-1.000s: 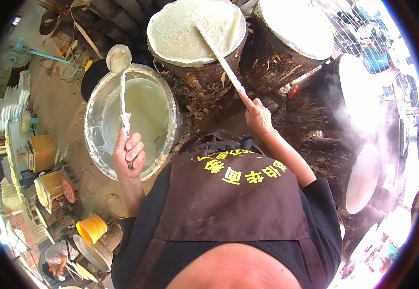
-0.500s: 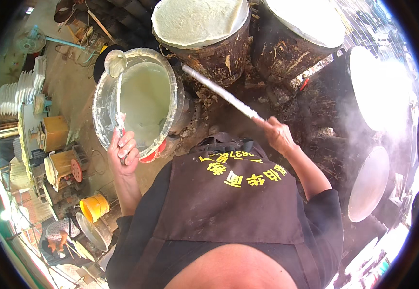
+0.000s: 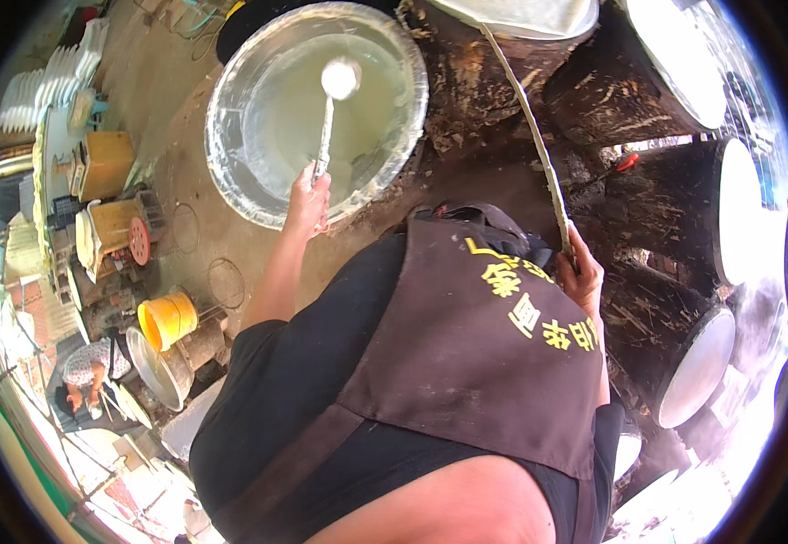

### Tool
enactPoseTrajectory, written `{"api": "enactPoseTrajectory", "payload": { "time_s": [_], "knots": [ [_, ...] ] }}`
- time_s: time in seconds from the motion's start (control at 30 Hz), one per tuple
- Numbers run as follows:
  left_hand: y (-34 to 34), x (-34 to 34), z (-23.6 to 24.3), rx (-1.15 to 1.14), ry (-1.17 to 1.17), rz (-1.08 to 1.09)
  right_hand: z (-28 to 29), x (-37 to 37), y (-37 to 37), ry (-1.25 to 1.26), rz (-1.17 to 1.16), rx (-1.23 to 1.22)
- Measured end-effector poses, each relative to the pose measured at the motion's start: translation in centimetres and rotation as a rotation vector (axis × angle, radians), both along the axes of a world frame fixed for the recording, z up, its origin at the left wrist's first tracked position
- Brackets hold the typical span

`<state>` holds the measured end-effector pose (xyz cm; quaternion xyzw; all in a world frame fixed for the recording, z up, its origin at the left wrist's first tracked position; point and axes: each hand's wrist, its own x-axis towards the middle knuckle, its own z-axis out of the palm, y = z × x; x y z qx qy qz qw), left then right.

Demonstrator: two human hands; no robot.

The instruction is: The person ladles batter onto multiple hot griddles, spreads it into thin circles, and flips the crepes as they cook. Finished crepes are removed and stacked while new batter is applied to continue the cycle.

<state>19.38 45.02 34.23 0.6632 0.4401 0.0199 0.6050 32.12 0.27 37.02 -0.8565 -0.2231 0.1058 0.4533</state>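
My left hand point(image 3: 308, 204) is closed round the handle of a long ladle point(image 3: 327, 131) coated in pale residue. The ladle's round white bowl is over the cloudy, pale green liquid in a large wide tub point(image 3: 223, 136); whether it touches the liquid I cannot tell. Over on the right, my right hand point(image 3: 583, 272) grips the lower end of a long, thin, whitish-crusted stick point(image 3: 537, 136). The stick slants away from me, and its far end reaches the near rim of a dark-sided vat point(image 3: 466, 77) with a pale top.
More dark vats point(image 3: 634, 82) with pale round tops curve along the right, with steam near the lower ones. To the left are a yellow bucket point(image 3: 167, 319), a wide basin point(image 3: 160, 367), a machine point(image 3: 108, 240) and stacked white pieces point(image 3: 49, 86). Another person point(image 3: 95, 363) bends at lower left.
The ladle has gone from the tub's left rim to over its liquid. The stick has swung from pointing left to pointing away, its far end now at a vat rim. The whole view has shifted.
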Motion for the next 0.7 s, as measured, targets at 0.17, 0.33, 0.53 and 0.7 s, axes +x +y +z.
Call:
{"api": "enactPoseTrajectory", "payload": {
  "time_s": [0.17,0.33,0.53,0.7],
  "knots": [
    [11.6,-4.6,-13.5,0.446,0.235,-0.171,1.3,-1.0,3.6,0.062,-0.044,-0.15],
    [18.5,-5.3,-12.3,0.718,0.544,-0.229,2.4,-1.1,6.5,0.131,-0.146,-0.296],
    [14.8,-10.1,-9.9,0.368,0.631,-0.303,2.1,-1.4,9.9,-0.036,-0.022,-0.224],
    [11.0,-11.4,0.5,0.109,0.697,-0.697,1.6,-0.9,13.1,-0.027,0.092,-0.188]
  ]
}}
